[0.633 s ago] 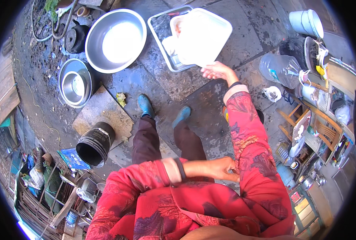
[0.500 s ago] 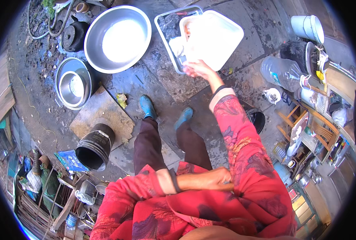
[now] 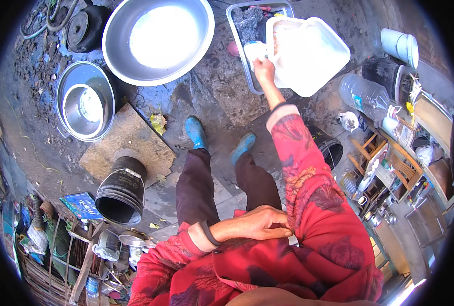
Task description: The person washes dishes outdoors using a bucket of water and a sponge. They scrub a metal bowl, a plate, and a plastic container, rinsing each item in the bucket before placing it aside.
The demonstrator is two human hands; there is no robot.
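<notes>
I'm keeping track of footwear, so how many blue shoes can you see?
2: the left shoe and the right shoe, worn side by side on the ground. Others may be hidden at the cluttered edges.

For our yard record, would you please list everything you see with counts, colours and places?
Large basin: 1, silver, top left
Nested vessels: 2, grey, left
Lidded pot: 1, black, top left
Tray: 1, grey, top centre
Shallow containers: apparently 2, white, over the tray
Buckets: 2, black, left and right
Pail: at least 1, whitish, top right
Jug: 1, clear, right
Board: 1, tan, left
Clutter: uncountable, mixed, lower left and right
Boots: 2, blue, centre
Trousers: 1 pair, dark, centre
Coat: 1, patterned red, bottom
Left hand: 1, bare, in front of the coat
Right hand: 1, bare, at the shallow containers' left edge
</notes>
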